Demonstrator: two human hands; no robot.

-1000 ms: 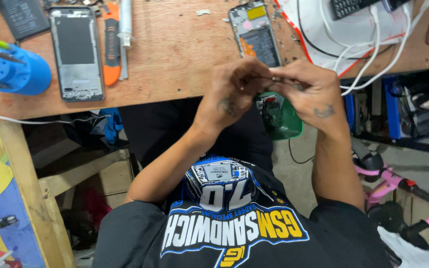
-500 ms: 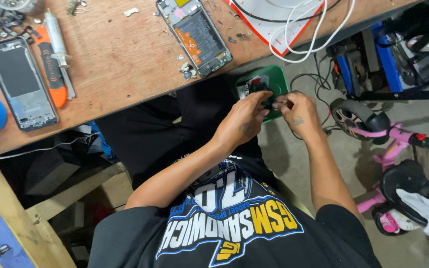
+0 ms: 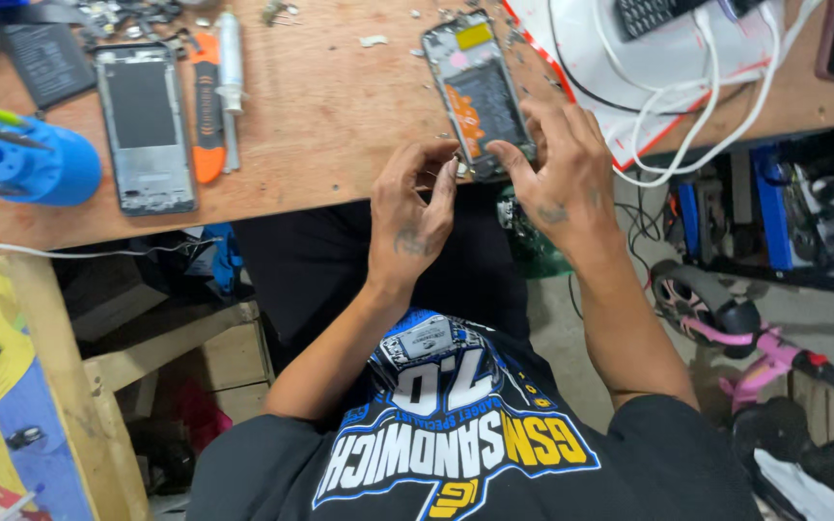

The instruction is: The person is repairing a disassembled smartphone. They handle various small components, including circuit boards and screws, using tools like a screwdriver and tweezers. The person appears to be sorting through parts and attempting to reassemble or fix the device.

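at the wooden workbench [image 3: 320, 125] edge, the opened phone [image 3: 480, 92] is gripped at its lower end by the right hand [image 3: 557, 178]; something tiny is pinched by the left hand [image 3: 412, 217] beside it.

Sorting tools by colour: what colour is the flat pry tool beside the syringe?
Orange, with a dark centre; the pry tool shows in the head view, left of the syringe.

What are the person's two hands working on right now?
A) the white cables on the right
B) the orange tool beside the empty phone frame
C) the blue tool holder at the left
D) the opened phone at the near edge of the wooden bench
D: both the left hand and the right hand have their fingertips at the lower end of the opened phone, which lies on the wooden bench.
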